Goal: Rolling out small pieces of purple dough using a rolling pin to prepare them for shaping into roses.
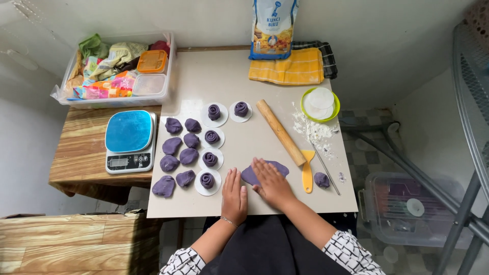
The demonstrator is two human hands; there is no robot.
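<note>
A flattened piece of purple dough (253, 174) lies on the beige work board (229, 81) near its front edge. My right hand (272, 184) rests flat on this dough, fingers spread. My left hand (234, 196) lies flat on the board just left of it, fingers together, holding nothing. Several purple rolled dough spirals (210, 159) sit on white paper rounds to the left. Further left lie several plain purple dough lumps (171, 146). A wooden rolling pin (280, 132) lies diagonally behind my right hand.
A yellow scraper (307, 172), a small dough ball (321, 179) and a thin metal rod (326, 168) lie at the right, by spilled flour (316, 131). A green bowl of paper rounds (320, 104), yellow cloth (288, 67), flour bag (273, 28), blue scale (130, 140) and plastic bin (119, 69) stand around.
</note>
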